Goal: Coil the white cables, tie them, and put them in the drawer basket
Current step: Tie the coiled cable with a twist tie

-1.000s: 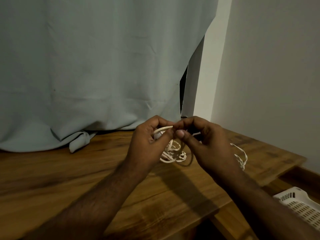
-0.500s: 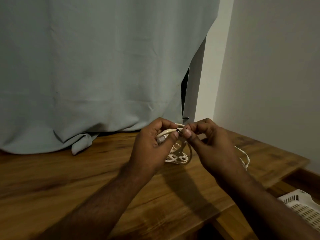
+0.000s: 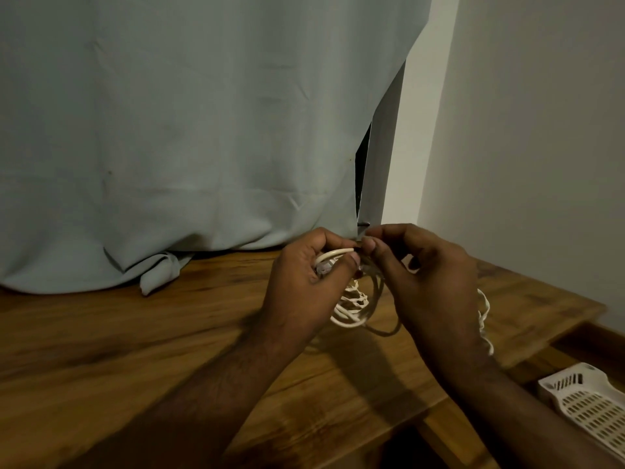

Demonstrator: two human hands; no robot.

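Observation:
My left hand grips a coil of white cable above the wooden table, with its clear plug against the palm. My right hand pinches something thin at the top of that coil, thumb and forefinger touching the left fingertips. Loops of the coil hang down between the hands. Another white cable lies on the table behind my right wrist, mostly hidden. The white perforated drawer basket sits low at the bottom right, below the table edge.
A pale grey-green curtain hangs down onto the back of the table. A bare wall closes the right side. The table's right edge steps down to a lower wooden ledge next to the basket.
Both hands rose slightly and stayed together at the coil's top. My right fingers moved from beside the left thumb to pinching over the top of the coil.

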